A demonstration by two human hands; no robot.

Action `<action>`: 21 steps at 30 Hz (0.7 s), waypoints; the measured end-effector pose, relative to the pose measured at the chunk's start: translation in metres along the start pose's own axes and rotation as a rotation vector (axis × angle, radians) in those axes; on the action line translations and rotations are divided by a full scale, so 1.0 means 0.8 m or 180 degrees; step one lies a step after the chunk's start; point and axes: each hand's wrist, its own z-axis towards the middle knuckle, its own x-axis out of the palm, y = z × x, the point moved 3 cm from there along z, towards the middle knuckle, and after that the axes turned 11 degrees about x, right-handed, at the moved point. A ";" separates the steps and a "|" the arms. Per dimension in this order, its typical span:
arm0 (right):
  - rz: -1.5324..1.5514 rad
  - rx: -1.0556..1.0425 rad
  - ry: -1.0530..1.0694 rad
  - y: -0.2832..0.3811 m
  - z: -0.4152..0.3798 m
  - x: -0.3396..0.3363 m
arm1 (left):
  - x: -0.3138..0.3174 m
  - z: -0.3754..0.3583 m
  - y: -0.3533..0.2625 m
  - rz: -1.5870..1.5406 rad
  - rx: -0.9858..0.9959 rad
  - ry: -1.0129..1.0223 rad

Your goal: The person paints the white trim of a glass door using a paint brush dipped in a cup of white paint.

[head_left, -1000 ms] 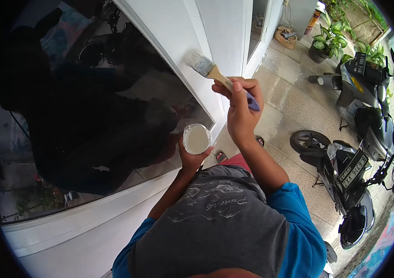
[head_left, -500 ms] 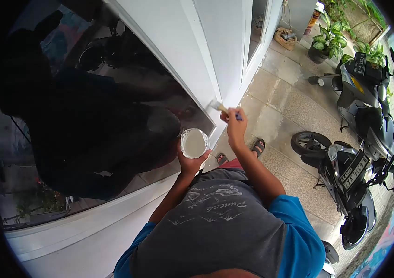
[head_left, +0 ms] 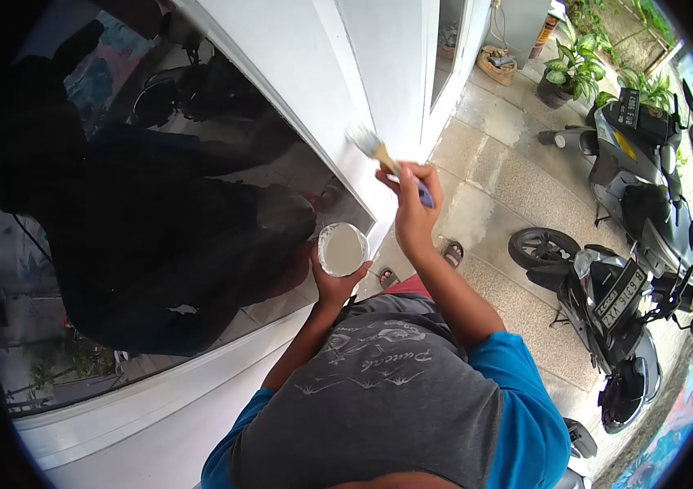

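My left hand (head_left: 336, 285) is wrapped round a cup (head_left: 342, 249) holding greyish-white paint, close to the lower corner of the dark glass pane (head_left: 200, 204). In my right hand (head_left: 417, 204) is a paintbrush (head_left: 384, 156) with a wooden ferrule area and a bluish handle end. Its pale bristles point up and left, over the white frame (head_left: 322, 90) beside the glass. Whether the bristles touch the frame I cannot tell.
Motorcycles (head_left: 620, 301) stand at the right on the tiled floor (head_left: 518, 179). Farther back are a potted plant (head_left: 572, 73) and a brown bag (head_left: 497, 65) by the wall. My sandalled feet (head_left: 453, 253) are below my right forearm.
My right hand has lifted slightly, and the brush has moved up and left along the white frame. The cup in my left hand has hardly moved.
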 end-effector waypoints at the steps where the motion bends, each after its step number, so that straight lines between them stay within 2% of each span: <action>1: -0.0129 0.0123 -0.0162 -0.021 -0.007 -0.024 | -0.002 -0.001 0.002 0.0055 0.0001 -0.0014; 2: -0.0133 0.0132 -0.0141 -0.039 -0.013 -0.047 | -0.003 -0.003 0.004 0.0112 -0.0004 -0.0022; 4: -0.0506 0.0921 -0.0849 -0.073 -0.021 -0.090 | -0.003 -0.007 0.015 0.0098 -0.0008 -0.0079; 8: -0.0611 0.1239 -0.0923 -0.073 -0.010 -0.088 | -0.003 0.000 0.009 0.0077 -0.0013 -0.0008; 12: -0.0524 0.0560 -0.0131 0.060 0.016 0.035 | 0.001 0.001 0.012 -0.0106 -0.0112 0.0043; 14: -0.0236 0.0025 0.0347 0.114 0.016 0.075 | 0.005 0.004 0.004 -0.0077 0.0041 -0.0079; 15: -0.0202 -0.0517 0.0668 0.137 0.017 0.090 | 0.006 0.005 0.004 -0.0085 0.0042 -0.0087; 17: -0.1122 -0.1678 0.1191 0.186 0.025 0.105 | 0.008 0.005 0.004 -0.0188 0.0064 -0.0062; 19: -0.1951 -0.2292 0.1224 0.211 0.036 0.104 | 0.008 0.006 0.001 -0.0192 0.0064 -0.0078; 21: -0.2343 -0.2428 0.1306 0.210 0.045 0.090 | 0.009 0.009 -0.002 -0.0197 0.0062 -0.0113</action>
